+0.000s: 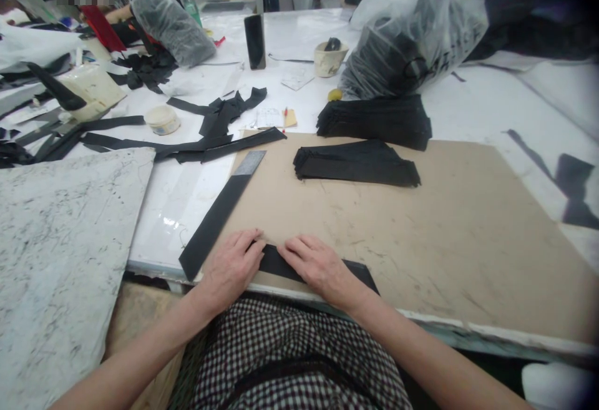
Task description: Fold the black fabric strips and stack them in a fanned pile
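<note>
A black fabric strip lies along the near edge of the tan board. My left hand grips its left end, fingers curled and pinched together. On the strip's middle, my right hand has its fingers and thumb closed over the upper edge, hiding part of the material. Beyond that hand the strip's right end shows flat on the board. Left of my hands, another black strip with a grey end lies at a slant.
Two stacks of black pieces, one nearer and one farther, lie before a stuffed plastic bag. A phone, a cup and black scraps sit beyond. A speckled board is at left; a person works far left.
</note>
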Motion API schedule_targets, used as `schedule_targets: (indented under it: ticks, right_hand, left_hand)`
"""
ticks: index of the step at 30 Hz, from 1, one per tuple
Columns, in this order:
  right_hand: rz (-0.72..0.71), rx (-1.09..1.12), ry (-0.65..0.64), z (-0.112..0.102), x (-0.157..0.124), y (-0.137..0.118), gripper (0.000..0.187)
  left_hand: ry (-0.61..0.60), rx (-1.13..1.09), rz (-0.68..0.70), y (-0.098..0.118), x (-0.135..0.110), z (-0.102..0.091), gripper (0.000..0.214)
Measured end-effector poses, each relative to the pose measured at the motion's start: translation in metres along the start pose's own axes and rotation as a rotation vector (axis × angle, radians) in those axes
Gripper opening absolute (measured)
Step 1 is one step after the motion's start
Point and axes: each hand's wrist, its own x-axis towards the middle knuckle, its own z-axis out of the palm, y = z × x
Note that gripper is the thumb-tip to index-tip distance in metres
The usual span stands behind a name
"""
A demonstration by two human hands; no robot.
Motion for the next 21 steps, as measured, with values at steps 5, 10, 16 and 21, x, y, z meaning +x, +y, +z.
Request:
schedule_targets:
  ticks: [5,10,16,21]
  right_hand:
    - [0.009,0.0,0.043,0.001,-0.001,-0.002,0.027]
    - [0.031,0.004,0.04,0.001,-0.002,-0.004,0.026]
    - [0.045,0.008,0.059,0.003,-0.009,0.003,0.026]
    - [0.103,0.069,0.092,-0.002,-0.039,0.019,0.025]
  left_hand:
    - [-0.104,-0.027,0.055,0.008,0.001,0.002,0.029]
    - [-0.053,-0.036,-0.014,0.015,0.004,0.001,0.02]
    - [-0.022,-0.02,0.021,0.023,0.005,0.008,0.035]
    - [-0.062,-0.092,-0.015,0.027,0.013,0.005,0.023]
